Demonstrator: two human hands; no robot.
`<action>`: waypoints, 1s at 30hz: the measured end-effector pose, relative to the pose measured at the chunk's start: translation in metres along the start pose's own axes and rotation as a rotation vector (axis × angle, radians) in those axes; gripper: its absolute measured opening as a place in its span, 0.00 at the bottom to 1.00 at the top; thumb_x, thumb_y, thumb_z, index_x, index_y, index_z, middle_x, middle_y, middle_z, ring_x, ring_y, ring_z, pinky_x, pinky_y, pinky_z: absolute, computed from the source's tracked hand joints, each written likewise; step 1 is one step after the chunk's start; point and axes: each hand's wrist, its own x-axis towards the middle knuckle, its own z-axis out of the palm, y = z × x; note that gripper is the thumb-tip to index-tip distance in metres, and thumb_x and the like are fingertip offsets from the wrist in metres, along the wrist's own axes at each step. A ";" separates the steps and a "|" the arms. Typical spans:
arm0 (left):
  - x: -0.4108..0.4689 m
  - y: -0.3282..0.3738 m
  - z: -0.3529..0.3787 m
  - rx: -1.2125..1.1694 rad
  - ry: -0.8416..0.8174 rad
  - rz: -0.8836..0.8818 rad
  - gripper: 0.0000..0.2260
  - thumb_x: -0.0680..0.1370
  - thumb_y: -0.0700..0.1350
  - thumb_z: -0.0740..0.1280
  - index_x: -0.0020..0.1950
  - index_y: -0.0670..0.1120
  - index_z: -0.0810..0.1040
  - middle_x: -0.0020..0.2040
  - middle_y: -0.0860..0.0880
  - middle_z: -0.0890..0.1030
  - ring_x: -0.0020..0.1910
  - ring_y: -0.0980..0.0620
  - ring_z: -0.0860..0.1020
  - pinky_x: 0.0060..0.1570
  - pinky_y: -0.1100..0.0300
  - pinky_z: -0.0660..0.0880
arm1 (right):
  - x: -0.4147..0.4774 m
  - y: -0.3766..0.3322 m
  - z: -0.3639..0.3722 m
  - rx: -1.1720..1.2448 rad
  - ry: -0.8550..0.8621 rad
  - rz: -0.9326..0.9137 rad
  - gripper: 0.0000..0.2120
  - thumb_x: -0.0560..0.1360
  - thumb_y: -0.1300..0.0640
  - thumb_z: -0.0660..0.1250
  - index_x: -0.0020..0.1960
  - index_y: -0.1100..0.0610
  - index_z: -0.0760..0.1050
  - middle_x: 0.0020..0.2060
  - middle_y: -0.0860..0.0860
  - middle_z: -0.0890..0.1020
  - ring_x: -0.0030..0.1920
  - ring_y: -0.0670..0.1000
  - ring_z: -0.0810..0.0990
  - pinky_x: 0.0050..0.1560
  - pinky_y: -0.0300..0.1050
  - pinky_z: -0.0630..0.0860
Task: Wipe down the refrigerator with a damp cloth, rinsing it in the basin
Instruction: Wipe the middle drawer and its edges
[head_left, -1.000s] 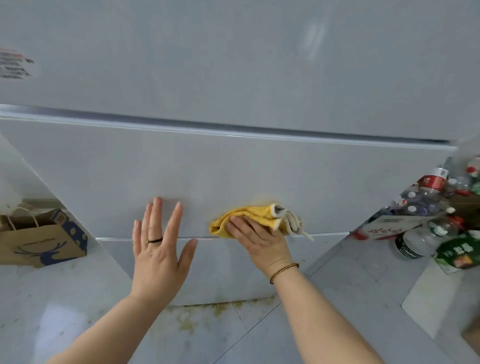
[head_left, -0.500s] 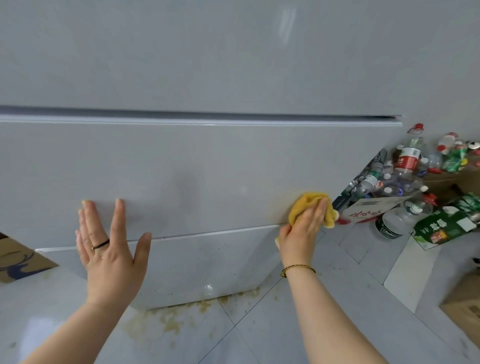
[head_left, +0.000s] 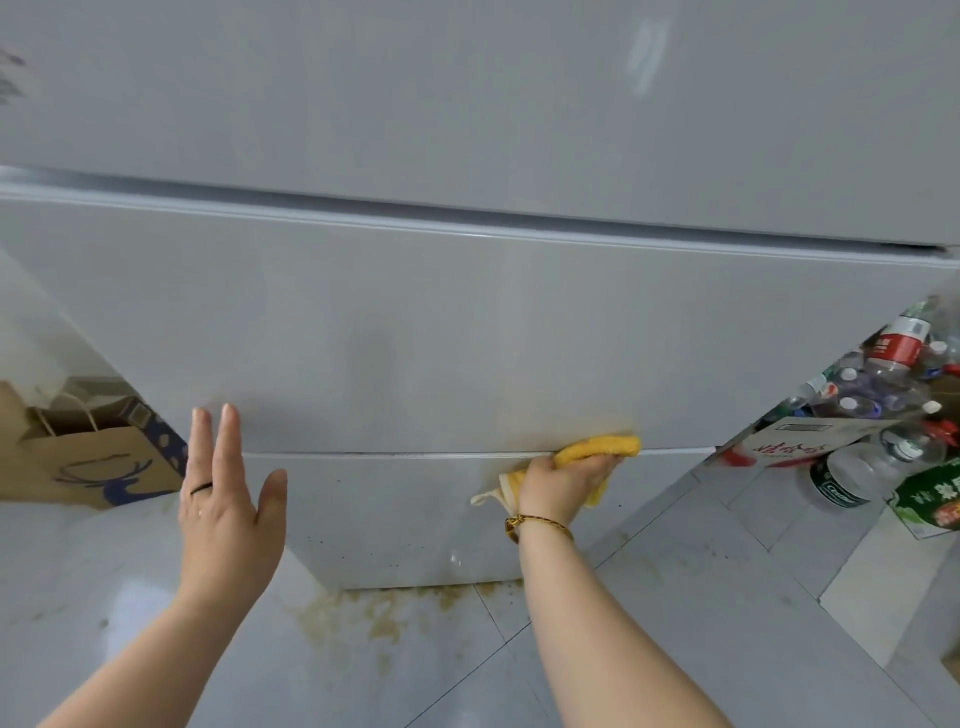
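Note:
The pale grey refrigerator (head_left: 467, 338) fills most of the view, with a seam between its lower door and bottom panel. My right hand (head_left: 563, 483) grips a yellow cloth (head_left: 602, 448) and presses it against that seam near the fridge's right side. A pale edge of the cloth hangs out left of the wrist. My left hand (head_left: 228, 509) is held flat with fingers spread, near the fridge's lower left corner; whether it touches the door is unclear. No basin is in view.
A brown paper bag (head_left: 98, 462) stands on the floor at the left. Several plastic bottles (head_left: 883, 384), a white carton (head_left: 800, 441) and a green package (head_left: 930, 499) are piled at the right. Brownish stains (head_left: 384, 618) mark the tiled floor under the fridge.
My right hand has slid the cloth from the door's right edge back to the left along the seam. The view has swung left, bringing the paper bag back in.

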 end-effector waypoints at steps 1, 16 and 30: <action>0.004 -0.004 -0.006 -0.023 0.010 -0.022 0.29 0.77 0.34 0.61 0.74 0.42 0.52 0.76 0.44 0.49 0.74 0.45 0.50 0.69 0.50 0.51 | -0.012 0.002 0.009 -0.009 -0.021 -0.002 0.35 0.74 0.73 0.56 0.73 0.65 0.39 0.75 0.57 0.47 0.74 0.54 0.52 0.58 0.23 0.46; 0.027 -0.068 -0.079 -0.291 -0.183 -0.018 0.30 0.78 0.34 0.56 0.64 0.68 0.50 0.64 0.60 0.62 0.70 0.51 0.61 0.70 0.49 0.56 | -0.202 0.024 0.126 -0.171 -0.545 -0.114 0.37 0.72 0.75 0.51 0.74 0.59 0.38 0.74 0.50 0.42 0.75 0.48 0.44 0.65 0.26 0.45; 0.017 -0.127 -0.179 -0.404 -0.128 -0.442 0.19 0.79 0.43 0.59 0.69 0.53 0.64 0.68 0.51 0.69 0.67 0.53 0.66 0.61 0.60 0.61 | -0.268 -0.030 0.135 -0.051 -1.426 0.054 0.20 0.59 0.63 0.58 0.48 0.50 0.74 0.38 0.48 0.77 0.36 0.43 0.76 0.35 0.35 0.74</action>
